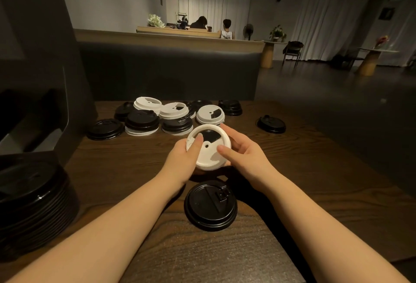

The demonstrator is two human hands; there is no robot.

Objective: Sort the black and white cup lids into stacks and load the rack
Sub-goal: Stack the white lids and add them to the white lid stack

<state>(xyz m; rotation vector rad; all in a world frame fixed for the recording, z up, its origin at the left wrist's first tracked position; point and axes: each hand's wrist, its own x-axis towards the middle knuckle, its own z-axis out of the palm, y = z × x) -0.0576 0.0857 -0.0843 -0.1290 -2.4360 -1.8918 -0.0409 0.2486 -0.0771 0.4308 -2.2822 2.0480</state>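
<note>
- Left hand (183, 156): grips the left rim of the white lid (208, 147); thumb lies across its top, remaining fingers curl beneath.
- Right hand (242, 151): grips the right rim of the same white lid; thumb rests on top, fingers wrap the far edge.
- White lid: held above the surface (315, 170), tilted toward the camera, near the centre of the view.
- Single black lid (210, 206): lies flat on the surface just below the hands.
- Mixed lids (171, 113): black and white, some stacked, grouped at the far edge of the surface.
- Lone black lid (271, 124): lies apart at far right.
- Black lid stack (33, 197): stands at the left edge.
</note>
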